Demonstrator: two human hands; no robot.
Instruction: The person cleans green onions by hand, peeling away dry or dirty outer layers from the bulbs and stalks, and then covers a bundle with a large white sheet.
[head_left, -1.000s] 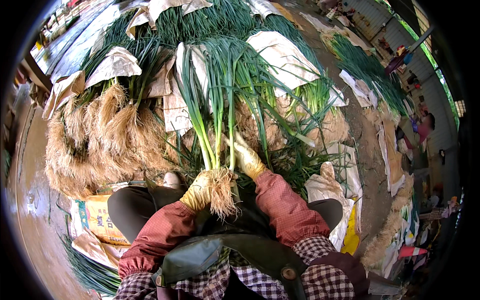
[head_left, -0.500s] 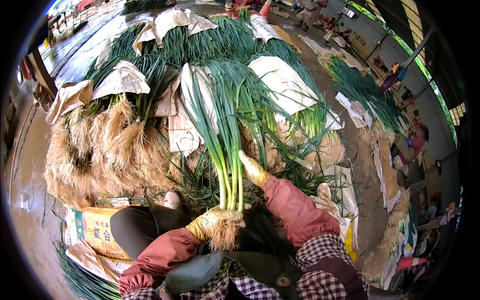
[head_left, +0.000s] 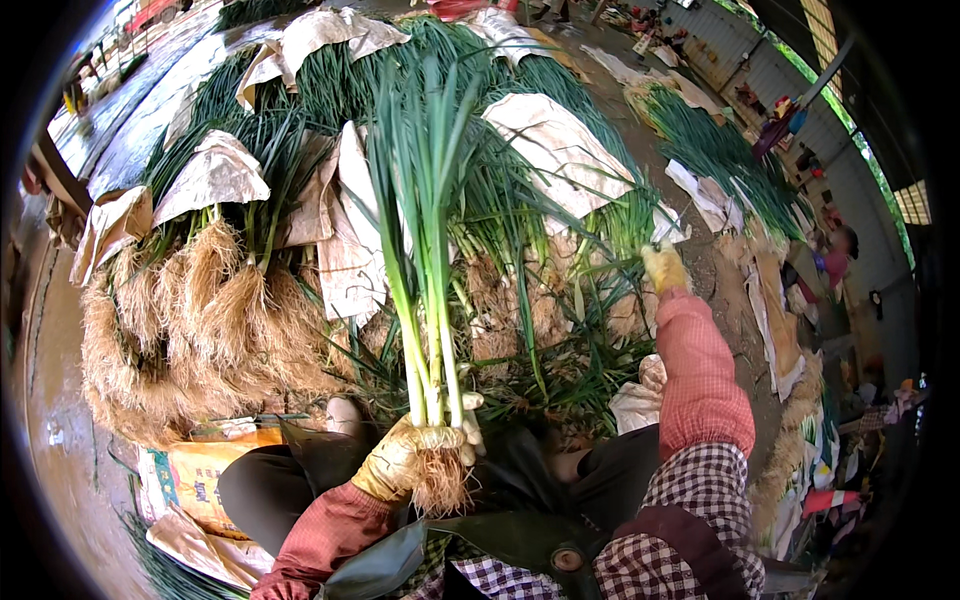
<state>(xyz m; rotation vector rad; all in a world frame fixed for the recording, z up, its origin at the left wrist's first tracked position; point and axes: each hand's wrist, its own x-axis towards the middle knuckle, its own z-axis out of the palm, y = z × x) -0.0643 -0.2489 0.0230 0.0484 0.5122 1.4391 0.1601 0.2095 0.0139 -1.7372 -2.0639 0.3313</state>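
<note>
My left hand, in a yellowish glove, is closed around the lower stems of several green onions. They stand nearly upright before me, dark green leaves fanning up over the heap, with a tuft of tan roots hanging below the fist. Out to the right, my gloved right hand is stretched to the edge of a pile of green onions, close to the leaves. Its fingers are too blurred to show whether they grip anything.
Rooty bundles of green onions lie at the left, partly under pale sacking. More sacking covers the middle heap. Loose leaves litter the ground. A yellow printed sack lies beside my left knee. Another row of onions lies far right.
My right hand has swung away from the held stems, out to the right. The left hand keeps its hold; the bunch has shifted slightly left. A stalk sticking out at the right no longer shows there.
</note>
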